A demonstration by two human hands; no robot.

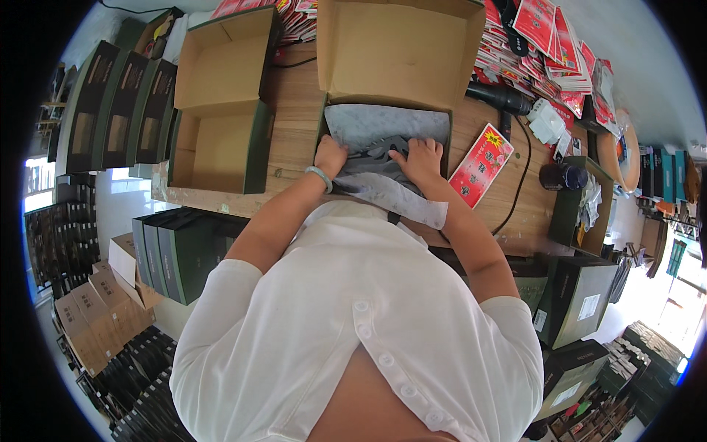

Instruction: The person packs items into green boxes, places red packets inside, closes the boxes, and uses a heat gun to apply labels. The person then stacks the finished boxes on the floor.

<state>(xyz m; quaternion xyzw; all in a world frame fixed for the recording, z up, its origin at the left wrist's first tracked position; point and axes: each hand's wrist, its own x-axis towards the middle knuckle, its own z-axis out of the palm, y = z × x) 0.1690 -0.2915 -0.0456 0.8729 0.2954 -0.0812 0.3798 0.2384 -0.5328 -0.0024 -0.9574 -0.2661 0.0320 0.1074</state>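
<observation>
An open dark green shoebox (324,116) stands on the table in front of me, its lid (401,48) tipped back. In it lies a dark grey shoe (379,153) with strap-like cut-outs, apparently a sandal, between sheets of grey-white tissue paper (387,121). My left hand (331,156) is curled at the shoe's left end, its fingertips partly hidden. At the right end my right hand (421,159) is closed over the shoe, thumb stretched inward along it. A loose flap of tissue paper (394,197) hangs over the near edge, toward my body.
Left on the wooden table (294,88) is another open box (213,147), beside upright boxes (88,110). To the right lie a red card (481,166), a black hair dryer (497,96), a cable (526,173) and a dark jar (563,177). Red packets (537,44) pile up behind.
</observation>
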